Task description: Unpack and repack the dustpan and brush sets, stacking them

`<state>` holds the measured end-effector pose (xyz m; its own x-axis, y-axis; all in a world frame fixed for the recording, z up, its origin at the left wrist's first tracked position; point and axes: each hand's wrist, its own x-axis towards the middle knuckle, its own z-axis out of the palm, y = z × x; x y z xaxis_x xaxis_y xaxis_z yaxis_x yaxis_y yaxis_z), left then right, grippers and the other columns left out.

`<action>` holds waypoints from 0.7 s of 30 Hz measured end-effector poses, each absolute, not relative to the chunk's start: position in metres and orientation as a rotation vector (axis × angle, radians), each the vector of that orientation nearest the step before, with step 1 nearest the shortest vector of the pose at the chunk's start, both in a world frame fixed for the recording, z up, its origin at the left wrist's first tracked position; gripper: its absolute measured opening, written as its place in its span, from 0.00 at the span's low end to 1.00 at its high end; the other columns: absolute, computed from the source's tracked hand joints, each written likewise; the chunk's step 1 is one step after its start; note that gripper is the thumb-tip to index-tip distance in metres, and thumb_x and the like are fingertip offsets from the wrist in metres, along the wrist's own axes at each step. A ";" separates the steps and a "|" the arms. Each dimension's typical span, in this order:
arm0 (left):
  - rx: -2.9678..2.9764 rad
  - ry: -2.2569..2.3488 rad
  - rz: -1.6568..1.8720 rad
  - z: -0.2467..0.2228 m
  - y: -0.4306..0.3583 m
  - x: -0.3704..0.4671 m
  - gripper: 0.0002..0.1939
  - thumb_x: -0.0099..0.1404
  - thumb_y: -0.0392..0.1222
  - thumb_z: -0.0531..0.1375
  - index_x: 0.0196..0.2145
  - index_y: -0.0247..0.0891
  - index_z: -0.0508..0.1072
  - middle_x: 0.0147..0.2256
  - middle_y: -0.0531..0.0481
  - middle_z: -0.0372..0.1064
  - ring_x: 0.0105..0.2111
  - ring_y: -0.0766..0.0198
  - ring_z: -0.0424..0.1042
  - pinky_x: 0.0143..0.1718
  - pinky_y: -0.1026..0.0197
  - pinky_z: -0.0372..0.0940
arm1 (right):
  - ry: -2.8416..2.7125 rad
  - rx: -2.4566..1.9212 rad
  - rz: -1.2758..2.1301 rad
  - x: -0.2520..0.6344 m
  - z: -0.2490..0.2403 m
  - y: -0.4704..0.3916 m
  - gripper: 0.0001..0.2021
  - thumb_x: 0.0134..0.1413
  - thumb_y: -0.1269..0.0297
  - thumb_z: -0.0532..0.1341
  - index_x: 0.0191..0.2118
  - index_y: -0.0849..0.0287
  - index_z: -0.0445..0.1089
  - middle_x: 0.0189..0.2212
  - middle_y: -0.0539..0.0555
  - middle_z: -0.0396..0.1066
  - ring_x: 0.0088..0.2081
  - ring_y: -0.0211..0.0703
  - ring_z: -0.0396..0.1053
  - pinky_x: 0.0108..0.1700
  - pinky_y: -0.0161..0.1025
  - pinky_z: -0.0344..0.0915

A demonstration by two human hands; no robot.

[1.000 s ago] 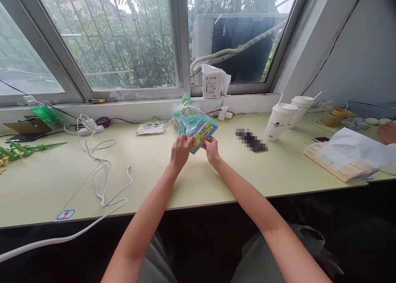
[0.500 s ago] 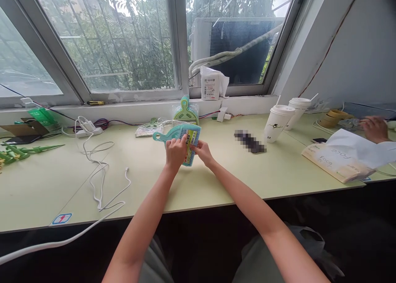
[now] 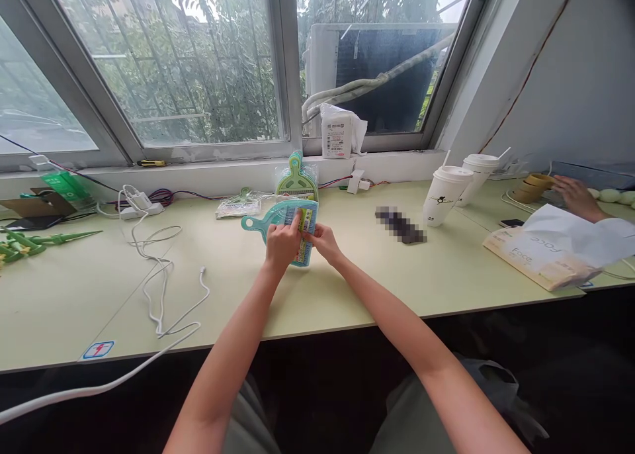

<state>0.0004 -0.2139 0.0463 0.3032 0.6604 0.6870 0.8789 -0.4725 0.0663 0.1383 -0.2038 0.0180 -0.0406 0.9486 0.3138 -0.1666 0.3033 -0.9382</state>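
A teal dustpan-shaped item [image 3: 277,214] with a ring handle at its left and a yellow and blue label stands tilted over the table's middle. My left hand [image 3: 284,243] is on its front, fingers bent and pressed against the label. At its right edge, my right hand [image 3: 325,243] pinches the item between thumb and fingers. Just behind it, a stack of green ones in clear wrap [image 3: 296,179] leans on the wall. A flat plastic-wrapped packet [image 3: 239,205] lies to the left of the stack.
White cables [image 3: 161,269] and a power strip [image 3: 141,209] lie on the left. To the right are a blurred dark object [image 3: 401,226], two white cups [image 3: 446,196], a tissue pack [image 3: 540,255] and another person's hand [image 3: 578,197] by tape rolls [image 3: 532,189]. The table [image 3: 347,302] ends in front.
The teal item has shifted slightly left and turned a little, with both my hands still on it. At the right, the other person's hand has moved left to the tape rolls.
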 end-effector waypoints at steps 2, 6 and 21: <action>-2.239 -1.383 -0.952 0.047 -0.214 0.001 0.26 0.67 0.37 0.46 0.61 0.33 0.63 0.25 0.41 0.70 0.29 0.56 0.69 0.42 0.54 0.54 | -1.270 -0.826 1.092 0.138 0.018 -0.204 0.22 0.32 0.52 0.72 0.31 0.62 0.71 0.26 0.51 0.72 0.27 0.39 0.67 0.27 0.34 0.64; -2.208 -1.353 -0.965 0.047 -0.216 0.002 0.26 0.67 0.37 0.46 0.62 0.33 0.62 0.25 0.42 0.69 0.28 0.57 0.68 0.40 0.55 0.53 | -1.251 -0.829 1.093 0.139 0.018 -0.203 0.21 0.32 0.53 0.71 0.32 0.62 0.71 0.26 0.51 0.71 0.26 0.39 0.66 0.26 0.34 0.64; -2.298 -1.021 -1.145 0.039 -0.221 0.010 0.21 0.69 0.39 0.50 0.59 0.39 0.61 0.49 0.40 0.66 0.49 0.56 0.65 0.49 0.54 0.55 | -0.859 -0.780 1.069 0.155 0.028 -0.202 0.17 0.40 0.58 0.69 0.35 0.61 0.69 0.34 0.54 0.74 0.33 0.40 0.71 0.36 0.39 0.71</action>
<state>0.0100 -0.2207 0.0388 0.4055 0.4399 0.8013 0.7461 -0.6657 -0.0122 0.1546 -0.2025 0.0282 0.2392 0.9486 0.2072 -0.4065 0.2916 -0.8659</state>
